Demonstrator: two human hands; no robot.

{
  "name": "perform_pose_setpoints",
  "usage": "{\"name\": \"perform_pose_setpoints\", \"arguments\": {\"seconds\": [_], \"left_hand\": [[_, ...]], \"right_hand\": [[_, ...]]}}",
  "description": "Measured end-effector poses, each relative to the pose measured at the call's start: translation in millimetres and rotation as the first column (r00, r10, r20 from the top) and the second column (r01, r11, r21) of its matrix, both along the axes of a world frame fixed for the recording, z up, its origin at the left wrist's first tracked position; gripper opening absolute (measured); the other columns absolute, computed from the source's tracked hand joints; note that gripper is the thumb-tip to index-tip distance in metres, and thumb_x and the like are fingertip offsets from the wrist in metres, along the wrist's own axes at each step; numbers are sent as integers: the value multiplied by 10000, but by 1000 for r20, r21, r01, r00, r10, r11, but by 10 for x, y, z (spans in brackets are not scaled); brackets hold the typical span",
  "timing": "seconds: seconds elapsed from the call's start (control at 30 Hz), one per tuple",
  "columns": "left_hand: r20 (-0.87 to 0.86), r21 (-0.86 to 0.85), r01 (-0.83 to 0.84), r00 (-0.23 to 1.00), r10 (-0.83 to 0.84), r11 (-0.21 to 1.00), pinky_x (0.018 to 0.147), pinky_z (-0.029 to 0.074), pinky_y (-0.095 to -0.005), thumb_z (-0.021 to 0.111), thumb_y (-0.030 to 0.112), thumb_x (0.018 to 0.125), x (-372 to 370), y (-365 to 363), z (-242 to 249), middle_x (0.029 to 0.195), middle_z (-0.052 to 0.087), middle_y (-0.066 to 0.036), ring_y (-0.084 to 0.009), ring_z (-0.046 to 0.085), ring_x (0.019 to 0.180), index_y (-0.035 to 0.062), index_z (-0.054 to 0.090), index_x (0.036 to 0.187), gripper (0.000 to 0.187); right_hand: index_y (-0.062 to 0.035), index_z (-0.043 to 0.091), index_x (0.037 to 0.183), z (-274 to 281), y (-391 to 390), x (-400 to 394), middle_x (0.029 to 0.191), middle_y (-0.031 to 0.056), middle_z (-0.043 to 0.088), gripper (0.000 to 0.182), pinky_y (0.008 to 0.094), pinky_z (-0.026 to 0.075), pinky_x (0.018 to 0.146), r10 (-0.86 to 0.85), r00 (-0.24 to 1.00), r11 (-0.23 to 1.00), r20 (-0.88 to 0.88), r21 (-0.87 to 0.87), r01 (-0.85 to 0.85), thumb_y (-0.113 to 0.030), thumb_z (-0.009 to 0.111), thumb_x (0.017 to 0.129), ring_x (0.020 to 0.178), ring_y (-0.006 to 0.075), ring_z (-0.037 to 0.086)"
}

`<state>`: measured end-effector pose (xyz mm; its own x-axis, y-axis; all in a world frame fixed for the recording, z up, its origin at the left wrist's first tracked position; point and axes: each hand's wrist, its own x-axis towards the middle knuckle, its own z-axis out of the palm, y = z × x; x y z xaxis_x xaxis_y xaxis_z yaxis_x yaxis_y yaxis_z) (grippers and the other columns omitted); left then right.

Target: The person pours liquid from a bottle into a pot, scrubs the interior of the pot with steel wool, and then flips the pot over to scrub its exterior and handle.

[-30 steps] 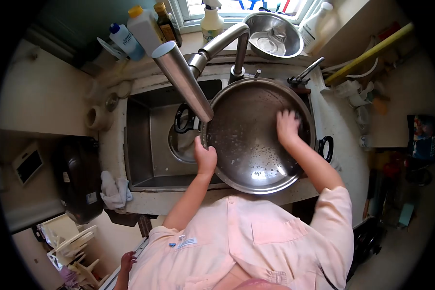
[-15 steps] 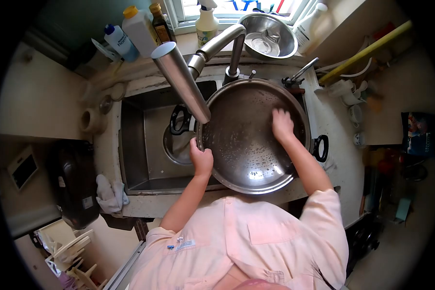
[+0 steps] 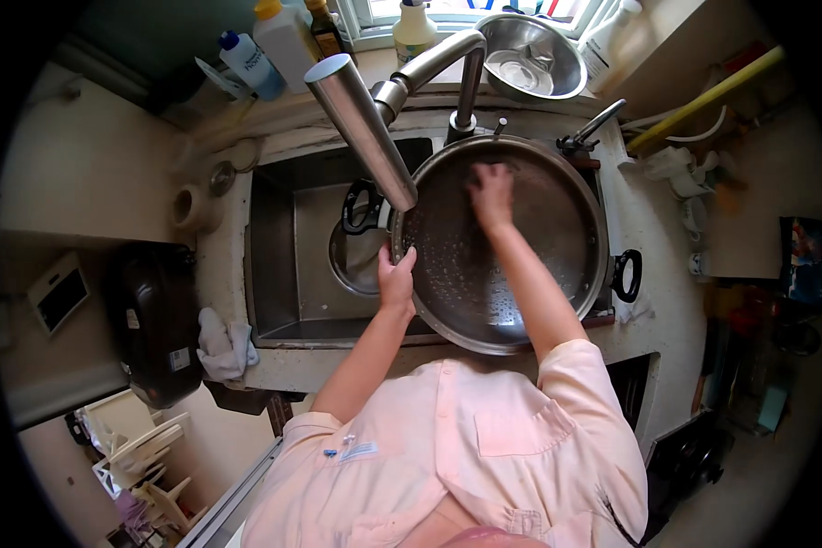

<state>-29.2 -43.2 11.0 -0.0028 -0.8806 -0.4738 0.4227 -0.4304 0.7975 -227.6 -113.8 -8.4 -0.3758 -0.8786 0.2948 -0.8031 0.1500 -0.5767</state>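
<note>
A large round steel pan (image 3: 521, 247) with black side handles lies over the right part of the sink, its inside wet with drops. My left hand (image 3: 397, 281) grips the pan's left rim, with the thumb on the inner side, just below the left handle. Inside the pan, my right hand (image 3: 492, 194) is over the upper middle of the bottom, its fingers bent and somewhat apart and slightly blurred. Nothing shows in it. The wide faucet spout (image 3: 363, 132) hangs over the pan's left edge.
Left of the pan, the sink basin (image 3: 274, 242) holds a round metal piece. A steel bowl (image 3: 562, 68) and several bottles stand along the window ledge. A white cloth (image 3: 226, 345) lies at the counter's left front. Cups are at the right.
My right hand has moved left and up across the inside of the pan. My left hand stays at the left rim. The whole view has shifted slightly.
</note>
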Motion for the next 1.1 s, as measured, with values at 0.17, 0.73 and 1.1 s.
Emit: {"name": "perform_pose_setpoints", "arguments": {"seconds": [0.17,0.73,1.1], "left_hand": [[-100,28,56,994,-53,998,874,414,-302,468,298,931,14,-36,23,1143,518,-63,-162,515,987,46,396,1254,416],[-324,94,101,944,-65,990,793,489,-358,336,412,950,15,-101,38,1035,560,-104,-222,576,914,69,442,1144,408],[-264,76,87,962,-64,993,830,484,-371,348,362,958,-46,-79,288,1090,540,-107,-227,559,971,78,431,1151,353]], "right_hand": [[-88,530,1126,-36,-54,-61,1051,159,458,410,403,377,877,-285,957,957,47,-45,287,-152,654,741,990,336,446],[-24,548,1026,327,731,510,880,67,592,301,263,433,766,472,328,464,819,86,-881,-109,673,767,831,118,521],[-62,559,1012,204,490,491,938,134,609,402,386,457,782,254,728,828,636,247,-504,-97,731,650,906,314,575]]}}
